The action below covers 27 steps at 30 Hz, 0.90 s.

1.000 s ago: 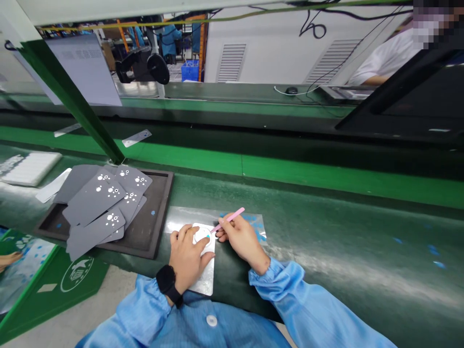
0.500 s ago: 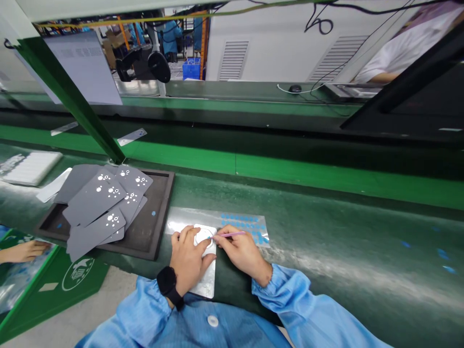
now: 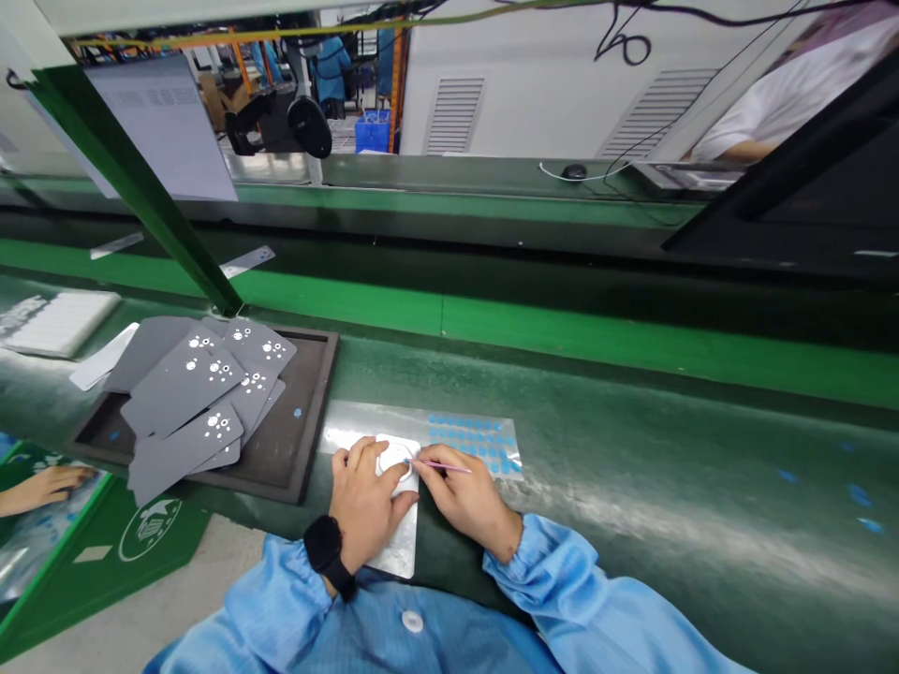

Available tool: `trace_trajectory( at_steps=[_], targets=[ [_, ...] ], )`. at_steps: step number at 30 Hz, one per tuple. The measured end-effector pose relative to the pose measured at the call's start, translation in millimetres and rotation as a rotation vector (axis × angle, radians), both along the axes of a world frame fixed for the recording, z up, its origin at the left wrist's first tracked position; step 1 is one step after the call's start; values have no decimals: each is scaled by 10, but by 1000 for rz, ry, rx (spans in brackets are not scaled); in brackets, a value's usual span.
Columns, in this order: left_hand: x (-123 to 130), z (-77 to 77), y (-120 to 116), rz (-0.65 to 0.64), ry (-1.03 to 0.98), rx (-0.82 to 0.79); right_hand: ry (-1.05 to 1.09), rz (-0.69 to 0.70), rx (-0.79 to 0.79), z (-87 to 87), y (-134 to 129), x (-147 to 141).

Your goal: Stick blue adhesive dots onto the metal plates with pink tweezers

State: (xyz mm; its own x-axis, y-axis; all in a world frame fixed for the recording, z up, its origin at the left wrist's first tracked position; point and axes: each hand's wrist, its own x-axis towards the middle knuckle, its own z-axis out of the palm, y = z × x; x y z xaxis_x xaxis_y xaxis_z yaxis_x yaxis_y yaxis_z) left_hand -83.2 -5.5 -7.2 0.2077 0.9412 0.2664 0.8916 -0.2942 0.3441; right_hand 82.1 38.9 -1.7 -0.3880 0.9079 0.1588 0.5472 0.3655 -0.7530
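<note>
A flat white rounded panel (image 3: pixel 401 548) with a ring-shaped mark near its top lies at the bench edge in front of me. My left hand (image 3: pixel 366 501), with a black watch at the wrist, holds the panel by its left side, thumb and fingertips on its face. In my right hand (image 3: pixel 464 491) is a thin pink stick (image 3: pixel 446 465), pinched between the fingers. Its tip is at the ring area, close to my left index finger and a small blue spot. Behind both hands lies a clear sheet (image 3: pixel 365 418) with rows of blue dots (image 3: pixel 467 432).
At left, a dark tray (image 3: pixel 319 393) bears several grey cards (image 3: pixel 175 393) with punched holes. A white block (image 3: pixel 66 323) sits farther left. Another person's hand (image 3: pixel 52 489) is over a green bin (image 3: pixel 140 562). Blue bits (image 3: pixel 858 494) lie at right; a green post (image 3: pixel 140 187) rises behind the tray.
The outer end of the pink stick has dipped and my right hand has shifted slightly. My left hand keeps its place on the panel. Clear strips on the belt behind have moved left.
</note>
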Motion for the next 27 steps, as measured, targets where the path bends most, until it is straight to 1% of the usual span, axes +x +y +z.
trace_trajectory(
  at_steps=[3,5,12,18,27],
  targets=[
    [2,-3,1,-1,-3,10,-16,32,88,-18,-28,1],
    [4,-2,2,0,-1,8,-22,45,114,-21,-45,3],
    [7,5,0,5,12,-13,-29,59,134,-20,-94,20],
    [8,0,-6,7,29,-4,-9,14,62,-44,-90,-2],
    [12,15,-5,9,29,-4,-20,55,140,-28,-111,-12]
  ],
)
